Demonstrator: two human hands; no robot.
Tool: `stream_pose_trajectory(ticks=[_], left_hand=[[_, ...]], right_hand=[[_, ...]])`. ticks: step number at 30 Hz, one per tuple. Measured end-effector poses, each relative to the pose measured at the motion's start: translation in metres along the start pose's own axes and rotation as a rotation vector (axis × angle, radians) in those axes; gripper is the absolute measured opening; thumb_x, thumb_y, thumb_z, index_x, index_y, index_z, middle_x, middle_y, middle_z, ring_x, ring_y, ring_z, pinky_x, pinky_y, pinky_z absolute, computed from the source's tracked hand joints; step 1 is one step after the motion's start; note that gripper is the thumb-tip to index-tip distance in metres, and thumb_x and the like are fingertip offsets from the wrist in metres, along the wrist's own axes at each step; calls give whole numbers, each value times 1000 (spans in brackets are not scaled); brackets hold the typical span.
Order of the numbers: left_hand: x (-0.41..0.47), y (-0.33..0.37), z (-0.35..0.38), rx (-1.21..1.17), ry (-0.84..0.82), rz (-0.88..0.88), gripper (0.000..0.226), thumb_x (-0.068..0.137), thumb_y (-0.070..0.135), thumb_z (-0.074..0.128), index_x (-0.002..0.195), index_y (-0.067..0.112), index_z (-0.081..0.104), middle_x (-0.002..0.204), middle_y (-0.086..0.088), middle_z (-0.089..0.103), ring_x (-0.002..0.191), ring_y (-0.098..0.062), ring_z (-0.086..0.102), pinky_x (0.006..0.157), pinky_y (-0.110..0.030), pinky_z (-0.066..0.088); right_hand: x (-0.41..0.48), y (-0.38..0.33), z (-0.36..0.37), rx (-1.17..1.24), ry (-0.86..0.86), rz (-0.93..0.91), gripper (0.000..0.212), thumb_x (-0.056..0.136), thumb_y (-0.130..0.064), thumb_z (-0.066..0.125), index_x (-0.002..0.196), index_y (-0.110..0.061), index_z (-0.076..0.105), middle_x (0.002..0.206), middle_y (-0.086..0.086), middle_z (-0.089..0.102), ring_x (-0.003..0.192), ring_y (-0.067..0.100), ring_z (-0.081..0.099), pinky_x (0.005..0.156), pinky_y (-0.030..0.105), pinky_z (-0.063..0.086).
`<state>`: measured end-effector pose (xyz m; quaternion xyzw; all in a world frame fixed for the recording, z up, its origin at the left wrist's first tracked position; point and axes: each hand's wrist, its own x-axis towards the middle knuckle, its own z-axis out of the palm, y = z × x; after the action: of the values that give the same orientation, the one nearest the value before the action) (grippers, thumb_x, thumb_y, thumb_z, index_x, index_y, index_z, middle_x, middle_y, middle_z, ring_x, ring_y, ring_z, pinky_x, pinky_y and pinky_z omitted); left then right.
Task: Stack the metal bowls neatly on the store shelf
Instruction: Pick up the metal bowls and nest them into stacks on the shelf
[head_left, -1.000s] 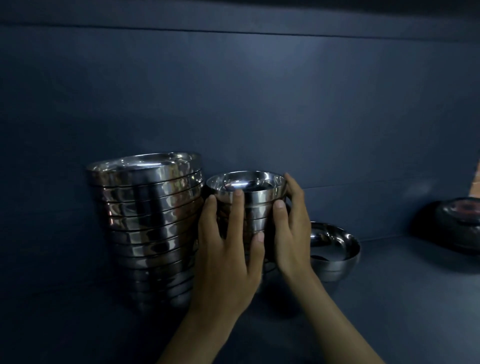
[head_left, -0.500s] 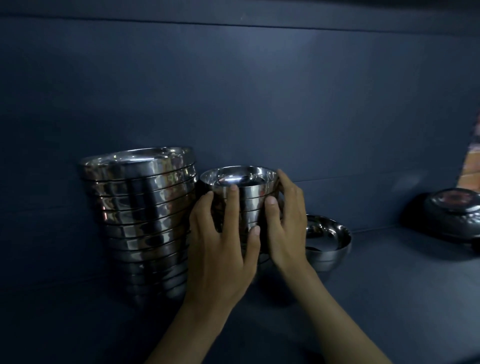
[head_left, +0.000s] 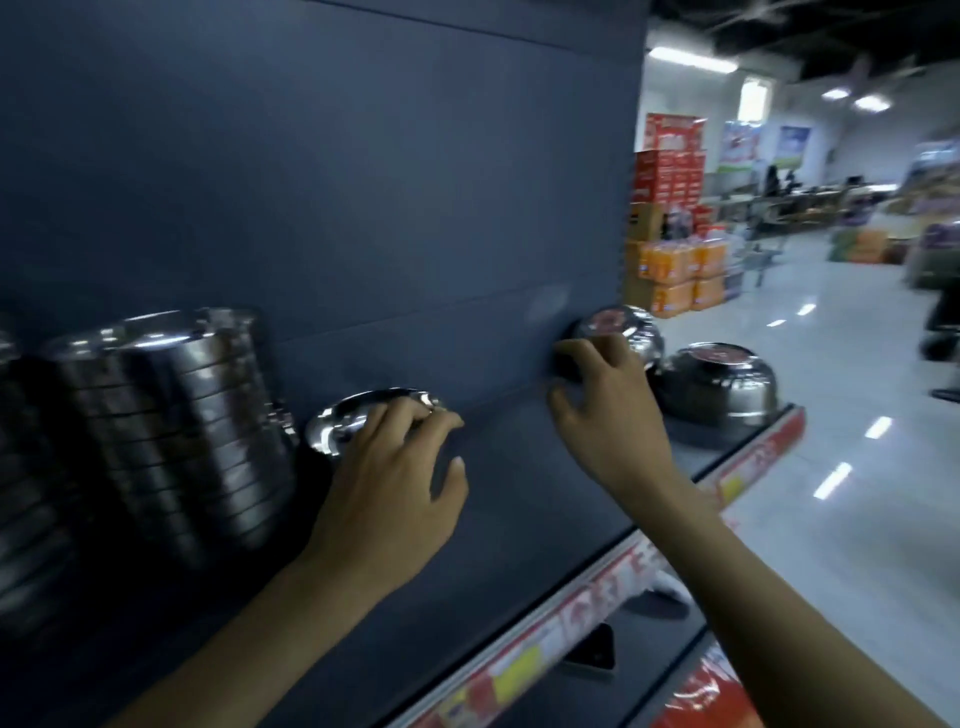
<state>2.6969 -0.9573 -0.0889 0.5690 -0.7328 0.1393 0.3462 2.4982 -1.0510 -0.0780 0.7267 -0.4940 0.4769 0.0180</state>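
Hands apart. Left hand (head_left: 395, 483) curls over the rim of an upright bowl (head_left: 337, 426): polished steel, round, mirror-bright. Just left of it stands a nested stack (head_left: 171, 415) of like bowls, ribbed by their rims. Right hand (head_left: 608, 410) grips an inverted bowl (head_left: 623, 327) with a red label on its base; a second inverted bowl (head_left: 722, 384) sits just right of it. All on a matte dark shelf (head_left: 519, 519).

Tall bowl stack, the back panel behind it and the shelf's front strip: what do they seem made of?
Tall bowl stack: polished metal, probably stainless steel, going by mirror-like highlights. Back panel: matte dark blue-grey sheet with a faint seam; painted metal or board, cannot tell. Front strip: glossy red, likely plastic holding paper labels, though blurred.
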Motion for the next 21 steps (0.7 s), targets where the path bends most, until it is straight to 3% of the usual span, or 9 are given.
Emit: stream_pose_trajectory(ticks=[4, 9, 13, 17, 21], left_hand=[[55, 47, 62, -280, -189, -130, 25, 92, 25, 57, 117, 23, 62, 108, 5, 55, 108, -16, 54, 96, -36, 45], [109, 102, 133, -501, -381, -234, 31, 93, 16, 53, 123, 19, 59, 113, 0, 58, 106, -19, 58, 86, -27, 44], [139, 133, 172, -602, -432, -336, 38, 95, 13, 50, 133, 16, 54, 123, -4, 61, 112, -22, 57, 81, -23, 37], [160, 141, 202, -712, -452, -409, 42, 93, 18, 52, 135, 20, 51, 127, -9, 61, 114, -26, 57, 85, -29, 40], [173, 150, 221, -756, -477, -426, 41, 95, 22, 50, 137, 22, 49, 121, -4, 59, 112, -23, 54, 92, -30, 40]], right_hand=[[5, 60, -39, -9, 110, 197, 32, 87, -21, 58, 116, -11, 65, 119, 18, 54, 109, 39, 55, 94, 40, 47], [6, 123, -70, 21, 141, 486, 39, 92, -19, 56, 130, -12, 58, 135, 15, 50, 121, 33, 52, 101, 36, 41], [7, 165, -80, 50, 90, 569, 47, 94, -16, 51, 140, -8, 48, 137, 19, 52, 119, 33, 53, 94, 36, 43], [10, 186, -83, 101, -1, 618, 46, 98, -12, 50, 143, -4, 41, 132, 18, 55, 96, 22, 49, 78, 31, 37], [15, 205, -82, 198, -77, 694, 50, 100, -16, 48, 147, -8, 33, 126, 15, 54, 100, 24, 50, 83, 38, 43]])
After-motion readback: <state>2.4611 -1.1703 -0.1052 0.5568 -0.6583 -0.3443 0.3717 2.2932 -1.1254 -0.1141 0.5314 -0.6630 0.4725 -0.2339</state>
